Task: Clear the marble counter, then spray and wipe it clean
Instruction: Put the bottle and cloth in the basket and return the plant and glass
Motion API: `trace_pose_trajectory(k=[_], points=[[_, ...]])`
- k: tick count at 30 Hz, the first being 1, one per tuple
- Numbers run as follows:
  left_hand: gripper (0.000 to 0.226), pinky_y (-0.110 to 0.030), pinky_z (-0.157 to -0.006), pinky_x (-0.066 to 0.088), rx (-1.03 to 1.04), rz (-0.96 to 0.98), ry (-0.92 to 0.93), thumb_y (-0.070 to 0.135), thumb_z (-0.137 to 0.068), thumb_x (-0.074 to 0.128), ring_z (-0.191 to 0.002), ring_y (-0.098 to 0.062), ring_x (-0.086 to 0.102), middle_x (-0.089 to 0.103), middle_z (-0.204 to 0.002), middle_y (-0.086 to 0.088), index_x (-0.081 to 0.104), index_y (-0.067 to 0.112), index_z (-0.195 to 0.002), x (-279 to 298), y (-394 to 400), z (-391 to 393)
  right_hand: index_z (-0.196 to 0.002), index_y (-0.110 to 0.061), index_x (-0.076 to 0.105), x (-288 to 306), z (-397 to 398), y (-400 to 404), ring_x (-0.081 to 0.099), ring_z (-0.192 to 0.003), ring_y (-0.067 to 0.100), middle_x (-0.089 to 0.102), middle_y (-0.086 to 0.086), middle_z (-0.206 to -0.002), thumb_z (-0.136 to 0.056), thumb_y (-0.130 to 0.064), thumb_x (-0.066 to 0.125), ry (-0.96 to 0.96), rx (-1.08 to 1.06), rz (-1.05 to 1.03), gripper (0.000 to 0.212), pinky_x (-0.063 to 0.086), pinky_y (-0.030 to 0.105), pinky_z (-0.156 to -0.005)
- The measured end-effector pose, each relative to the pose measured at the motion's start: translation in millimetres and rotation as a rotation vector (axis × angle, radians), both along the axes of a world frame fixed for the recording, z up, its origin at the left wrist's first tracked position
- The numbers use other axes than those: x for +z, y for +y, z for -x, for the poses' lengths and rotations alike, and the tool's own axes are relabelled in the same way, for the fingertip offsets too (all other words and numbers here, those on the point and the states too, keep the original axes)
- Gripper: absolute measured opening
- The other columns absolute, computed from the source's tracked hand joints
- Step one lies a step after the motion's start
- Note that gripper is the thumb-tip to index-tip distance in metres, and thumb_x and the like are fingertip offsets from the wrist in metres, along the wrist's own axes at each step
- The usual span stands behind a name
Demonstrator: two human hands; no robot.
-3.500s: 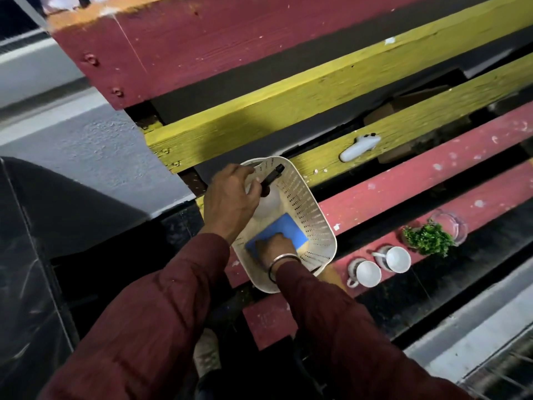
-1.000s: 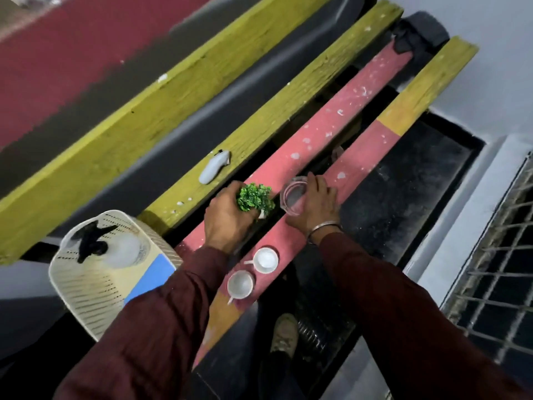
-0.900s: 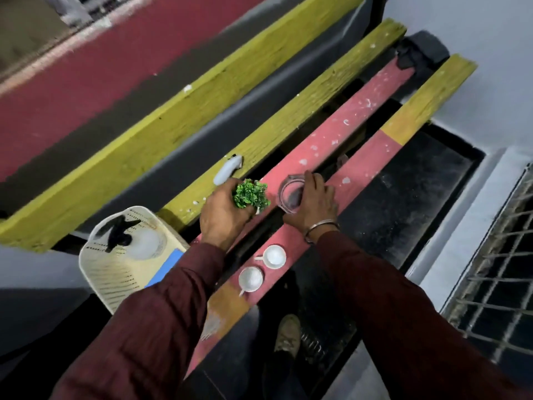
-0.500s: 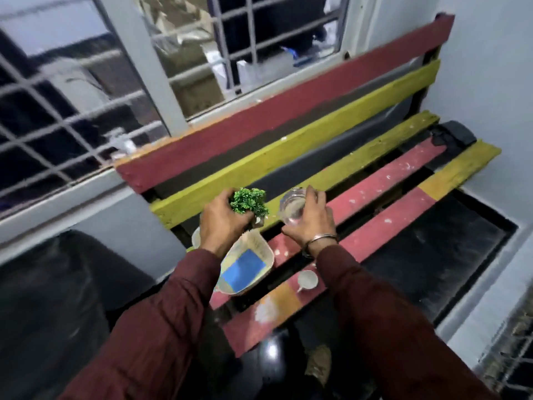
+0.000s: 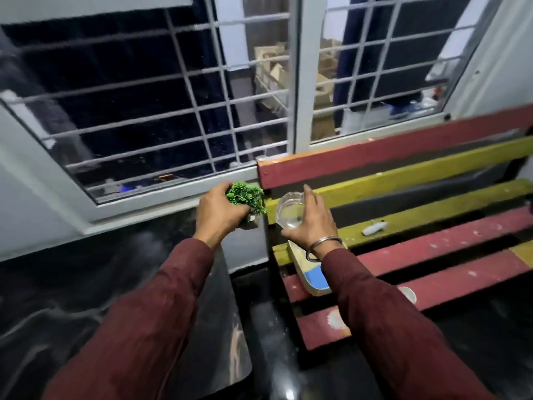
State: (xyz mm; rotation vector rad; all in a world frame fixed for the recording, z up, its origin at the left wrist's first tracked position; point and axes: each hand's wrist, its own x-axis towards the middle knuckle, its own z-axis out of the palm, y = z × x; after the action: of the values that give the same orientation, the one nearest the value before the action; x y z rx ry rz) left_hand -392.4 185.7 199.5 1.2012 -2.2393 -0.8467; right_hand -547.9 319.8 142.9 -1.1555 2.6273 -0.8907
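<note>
The person's left hand [image 5: 217, 216] is raised over the far end of the dark, glossy marble desk [image 5: 86, 298], its fingers [image 5: 240, 211] curled around a small bushy green artificial plant [image 5: 245, 196] whose pale base just shows below the palm; the foliage sticks out to the right of the thumb side, clear of the desk surface. Just to the right, the right hand [image 5: 310, 225], a metal bangle [image 5: 323, 248] on its wrist, holds a clear round glass dish [image 5: 290, 212], fingers wrapped round its right rim and the thumb underneath toward the near side, so the dish sits tilted in the grasp, near the plant without touching it. Both sleeves are dark maroon. Below the right wrist, a cream perforated plastic basket [image 5: 305, 280] with a blue flat pad [image 5: 314, 277] inside rests on the slatted bench [image 5: 432, 249] of red and yellow painted wood, to the right of the desk. Farther right on a yellow slat lies a small white object [image 5: 374, 227], too blurred to identify, and the rim of a white cup [image 5: 408, 294] peeks out past the right forearm on a near red slat. Behind everything stands a white-framed window with a white metal grille [image 5: 202, 105], dark beyond it.
</note>
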Motion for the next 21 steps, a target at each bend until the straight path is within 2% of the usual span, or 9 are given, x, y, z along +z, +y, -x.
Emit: trace_pose_trajectory(k=[2, 6, 11, 14, 16, 21], points=[[0.032, -0.029, -0.077, 0.05, 0.068, 0.021, -0.005, 0.02, -0.077, 0.078, -0.09, -0.021, 0.066, 0.074, -0.098, 0.002, 0.07, 0.026, -0.107, 10, -15, -29, -0.15, -0.017, 0.017, 8, -18, -23, 0.047, -0.118, 0.034, 0.038, 0.007, -0.135, -0.054, -0.043, 0.078, 0.002, 0.072, 0.025, 0.116, 0.044, 0.041, -0.097], [0.048, -0.036, -0.093, 0.058, 0.228, 0.041, 0.009, 0.025, -0.074, 0.079, -0.103, -0.024, 0.071, 0.078, -0.111, 0.0, 0.072, 0.028, -0.121, 22, -43, -81, -0.149, -0.016, 0.02, 14, -49, -71, 0.048, -0.12, 0.032, 0.036, 0.007, -0.14, -0.054, -0.042, 0.079, -0.017, 0.204, 0.054, 0.115, 0.044, 0.04, -0.097], [0.042, -0.035, -0.09, 0.058, 0.395, -0.021, 0.005, 0.024, -0.076, 0.082, -0.098, -0.025, 0.071, 0.075, -0.102, -0.001, 0.072, 0.024, -0.117, 9, -69, -143, -0.149, -0.015, 0.02, 3, -97, -122, 0.045, -0.123, 0.032, 0.036, 0.007, -0.142, -0.055, -0.043, 0.081, -0.026, 0.361, 0.041, 0.115, 0.042, 0.041, -0.102], [0.046, -0.035, -0.092, 0.057, 0.476, -0.064, -0.002, 0.024, -0.076, 0.082, -0.103, -0.027, 0.071, 0.076, -0.108, -0.004, 0.071, 0.023, -0.121, -6, -88, -176, -0.149, -0.019, 0.017, -3, -129, -149, 0.047, -0.12, 0.035, 0.034, 0.005, -0.142, -0.054, -0.044, 0.08, -0.036, 0.425, 0.008, 0.117, 0.046, 0.045, -0.097], [0.047, -0.032, -0.091, 0.056, 0.516, -0.087, -0.019, 0.025, -0.075, 0.082, -0.104, -0.027, 0.071, 0.077, -0.111, -0.005, 0.072, 0.026, -0.122, -18, -102, -197, -0.148, -0.022, 0.016, -9, -149, -167, 0.048, -0.117, 0.036, 0.034, 0.005, -0.141, -0.053, -0.045, 0.08, -0.044, 0.442, -0.017, 0.118, 0.048, 0.048, -0.093], [0.051, -0.038, -0.092, 0.058, 0.518, -0.127, -0.046, 0.026, -0.075, 0.082, -0.105, -0.031, 0.071, 0.078, -0.113, -0.008, 0.071, 0.025, -0.125, -48, -151, -248, -0.148, -0.023, 0.016, -27, -195, -212, 0.05, -0.115, 0.036, 0.036, 0.006, -0.14, -0.05, -0.049, 0.08, -0.024, 0.424, -0.08, 0.12, 0.049, 0.046, -0.093]])
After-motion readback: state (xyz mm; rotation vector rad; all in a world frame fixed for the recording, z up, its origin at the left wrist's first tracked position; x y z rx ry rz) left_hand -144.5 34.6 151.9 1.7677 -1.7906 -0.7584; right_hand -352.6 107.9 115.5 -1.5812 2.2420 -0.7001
